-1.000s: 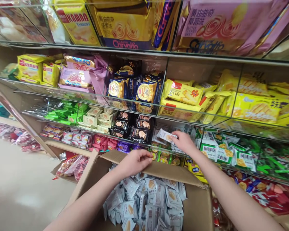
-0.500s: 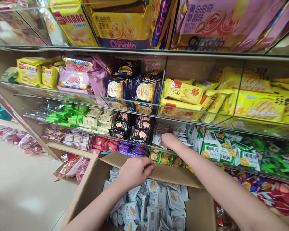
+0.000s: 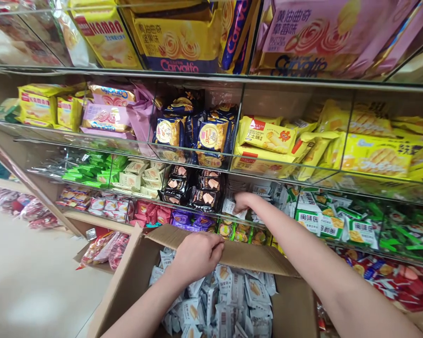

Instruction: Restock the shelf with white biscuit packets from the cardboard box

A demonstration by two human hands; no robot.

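At the far left, a pale floor runs up to the shelving, where red bags sit in a small box under the lowest shelf. Next comes a large cardboard box, open at the top, its far flap leaning toward the shelves. The person's left hand is over the left part of this flap, back upward, knuckles toward the shelves; its fingers curl inward with the tips close to the thumb, and whether anything is pinched there cannot be told. Below it, small white packets fill the box in a jumble: some lie face up with the long axis slanting, others stand on edge, pointing several ways. Just right of the black packets on the shelf, a single white packet is in the front of a compartment, printed face toward the person. Its long axis runs roughly left to right, dipping slightly at the right end, which the fingers partly cover. The right hand reaches down onto it, fingers bent and bunched; the fingertips are hidden, so how firmly they grip cannot be told. Further right lie more white packets in rows, then green-and-white packets.
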